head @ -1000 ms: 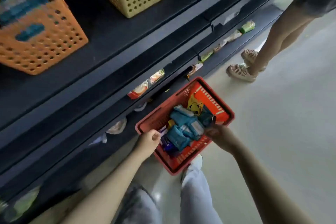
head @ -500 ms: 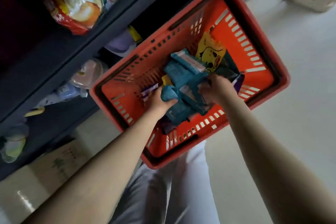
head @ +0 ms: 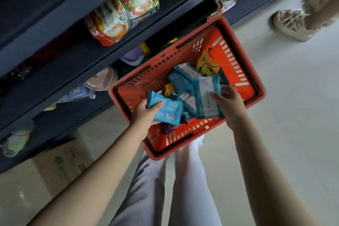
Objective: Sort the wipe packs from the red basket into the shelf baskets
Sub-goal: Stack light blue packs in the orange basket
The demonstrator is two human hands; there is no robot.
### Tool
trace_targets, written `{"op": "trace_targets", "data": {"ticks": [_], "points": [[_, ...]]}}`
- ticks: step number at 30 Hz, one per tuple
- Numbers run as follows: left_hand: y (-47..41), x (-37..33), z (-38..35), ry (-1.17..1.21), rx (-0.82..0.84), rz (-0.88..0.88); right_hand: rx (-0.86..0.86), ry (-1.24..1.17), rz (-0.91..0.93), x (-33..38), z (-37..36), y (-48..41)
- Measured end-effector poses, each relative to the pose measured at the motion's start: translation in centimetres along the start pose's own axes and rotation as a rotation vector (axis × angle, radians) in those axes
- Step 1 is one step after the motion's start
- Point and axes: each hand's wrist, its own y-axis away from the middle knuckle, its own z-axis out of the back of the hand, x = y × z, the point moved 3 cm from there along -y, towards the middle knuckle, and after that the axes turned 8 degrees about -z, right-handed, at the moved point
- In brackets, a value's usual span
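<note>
Now the left hand (head: 145,114) grips a blue wipe pack (head: 166,111) over the near side of the red basket (head: 124,91), thumb on top and fingers curled under. The right hand (head: 229,102) holds a bigger blue-and-white pack (head: 207,97) over the basket's middle. More blue packs (head: 183,77) and a yellow pack (head: 208,65) lie inside the basket.

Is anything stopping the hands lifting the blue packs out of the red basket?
Nothing visible. The left hand grips a blue pack, the right hand holds a bigger blue pack, and the red basket is open-topped.
</note>
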Motion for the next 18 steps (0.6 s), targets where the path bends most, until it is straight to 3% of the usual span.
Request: {"op": "trace_targets", "data": {"ticks": [3, 7, 12, 18], "points": [[6.7, -5.3, 1.9, 0.161, -0.013, -0.014, 0.116, -0.367, 0.073, 3.6, 2.3, 8.6], [15.4, -12.5, 5.2, 0.266, 0.008, -0.139, 0.191, -0.515, 0.171, 8.8, 3.1, 18.9], [24.4, -19.5, 13.7, 0.391, -0.12, -0.396, 0.412, -0.569, 0.25, 15.0, -0.4, 29.8], [28.4, -21.5, 23.5, 0.432, -0.26, -0.475, 0.459, -0.51, 0.34, 19.5, -6.7, 38.1]]}}
